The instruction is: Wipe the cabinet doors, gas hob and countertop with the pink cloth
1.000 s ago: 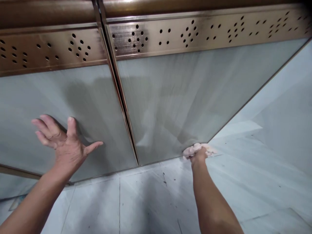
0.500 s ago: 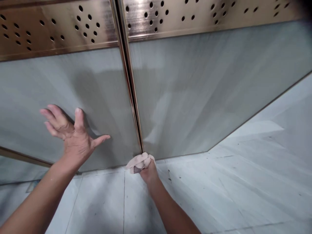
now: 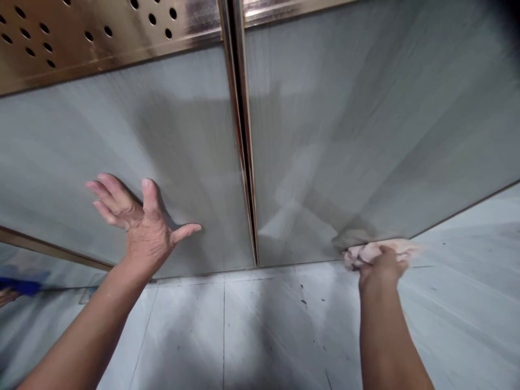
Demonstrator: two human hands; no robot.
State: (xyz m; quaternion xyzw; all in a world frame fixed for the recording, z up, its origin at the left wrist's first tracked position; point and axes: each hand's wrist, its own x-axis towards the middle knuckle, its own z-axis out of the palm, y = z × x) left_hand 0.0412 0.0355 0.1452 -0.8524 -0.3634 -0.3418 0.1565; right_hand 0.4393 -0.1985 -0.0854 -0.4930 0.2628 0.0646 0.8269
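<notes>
My left hand (image 3: 148, 230) is spread against the left grey cabinet door (image 3: 203, 162), fingers apart and holding nothing. Down at the right, my right hand (image 3: 382, 265) grips a crumpled pale pink cloth (image 3: 368, 252). That cloth touches the bottom edge of the right grey door (image 3: 309, 135), near its right corner at the floor. Motion blurs the cloth's right end. Between the doors runs a dark vertical gap with shiny copper-coloured trim (image 3: 246, 146) on both sides.
A perforated copper-coloured metal strip (image 3: 122, 43) crosses the top of the left door. Pale floor tiles (image 3: 252, 330) with small dark specks lie below. At the far left edge are a blue object (image 3: 24, 284) and part of another hand (image 3: 8, 296).
My right hand has carried the cloth rightward along the door's bottom, from the central gap to the right corner. The left hand keeps its place on the door while the view has shifted.
</notes>
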